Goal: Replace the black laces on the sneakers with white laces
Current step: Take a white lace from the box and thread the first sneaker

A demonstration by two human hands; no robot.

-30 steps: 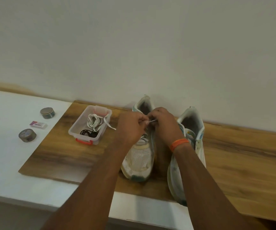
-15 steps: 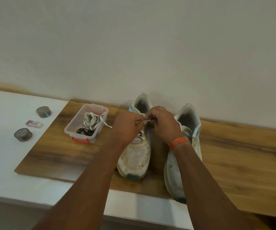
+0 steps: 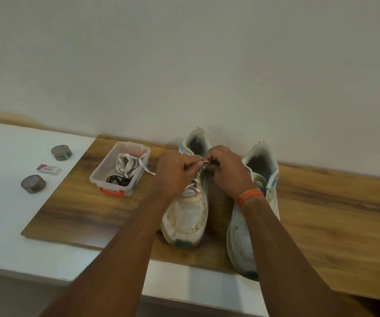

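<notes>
Wood-grain brown board [image 3: 321, 216] is lying across a white countertop [image 3: 5, 213], taking up most of the scene, with a plain off-white wall [image 3: 184, 53] behind it. Two worn white mesh sneakers with teal bits are sitting on the board, toes pointing at the camera: the left sneaker [image 3: 187, 216] is getting worked on, the right sneaker [image 3: 244, 239] is just beside it with no lacing that I can see, partly hidden by the arm.

Both hands are hovering over the upper eyelets of the left sneaker. The left hand [image 3: 175, 173] is pinching the tip of a flat white lace [image 3: 193, 186] with curled fingers, and the right hand [image 3: 226, 171], with an orange thread band [image 3: 248, 196] on its wrist, is curling in at the same spot, apparently gripping the lace or the eyelet edge.

A clear plastic box with orange latches [image 3: 106, 170] is sitting left of the shoes, holding a coiled white lace [image 3: 126, 163] whose end is hanging over the rim, plus a bundle of black laces [image 3: 118, 180].

Out on the countertop, two round grey tins [image 3: 33, 184] are sitting around a small white-and-pink eraser [image 3: 48, 169]; its printing is too blurry to read.
</notes>
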